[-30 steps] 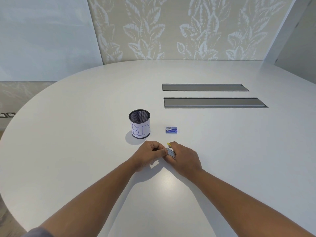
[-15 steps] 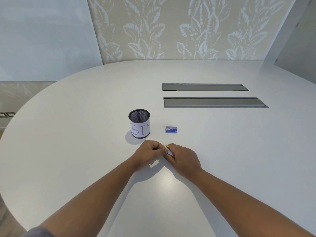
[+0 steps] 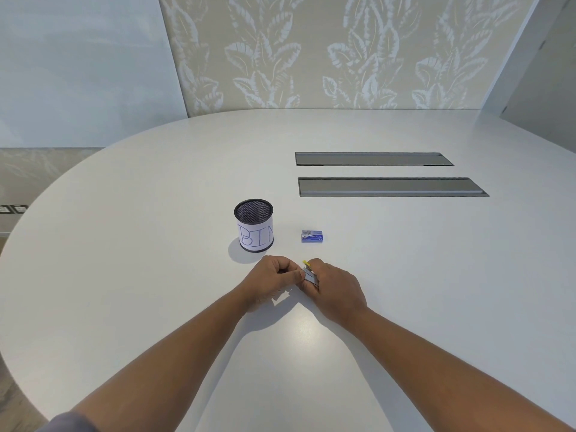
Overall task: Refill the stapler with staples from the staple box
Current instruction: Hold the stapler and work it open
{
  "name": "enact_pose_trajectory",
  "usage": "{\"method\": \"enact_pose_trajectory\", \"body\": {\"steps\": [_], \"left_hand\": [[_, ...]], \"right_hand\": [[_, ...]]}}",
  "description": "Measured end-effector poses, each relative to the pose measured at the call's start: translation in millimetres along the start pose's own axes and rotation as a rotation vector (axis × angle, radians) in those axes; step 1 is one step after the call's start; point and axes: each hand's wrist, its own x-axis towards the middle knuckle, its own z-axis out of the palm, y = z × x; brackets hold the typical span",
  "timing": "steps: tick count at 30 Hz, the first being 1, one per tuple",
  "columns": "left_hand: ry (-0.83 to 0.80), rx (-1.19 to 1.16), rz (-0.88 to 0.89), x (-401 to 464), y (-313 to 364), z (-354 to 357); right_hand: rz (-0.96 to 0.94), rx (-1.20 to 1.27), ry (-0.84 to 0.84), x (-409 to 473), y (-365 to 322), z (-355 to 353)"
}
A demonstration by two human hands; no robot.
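A small grey metal stapler (image 3: 309,275) with a yellow tip lies on the white table, mostly covered by my two hands. My right hand (image 3: 335,288) wraps around it from the right. My left hand (image 3: 270,281) is curled at its left end, fingertips pinched against the metal. Whether a staple strip is between those fingertips is hidden. The small blue staple box (image 3: 312,236) lies on the table just beyond my hands, untouched.
A black mesh cup (image 3: 254,225) with a paper label reading "BIN" stands left of the staple box. Two long grey cable hatches (image 3: 391,186) are set into the round white table (image 3: 124,260) farther back. A patterned wall rises behind.
Both hands stayed together over the stapler, shifting only slightly. The yellow tip shows a little more beside my right fingers. The staple box and cup have not moved.
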Motion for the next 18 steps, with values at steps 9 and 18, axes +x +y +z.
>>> {"method": "enact_pose_trajectory", "body": {"steps": [9, 18], "left_hand": [[-0.004, -0.01, 0.007, -0.5, 1.6, -0.6], [0.0, 0.013, 0.016, -0.9, 1.6, -0.7]], "right_hand": [[-0.013, 0.025, 0.026, 0.3, 1.0, 0.6], [-0.04, 0.006, -0.011, 0.5, 0.1, 0.2]]}}
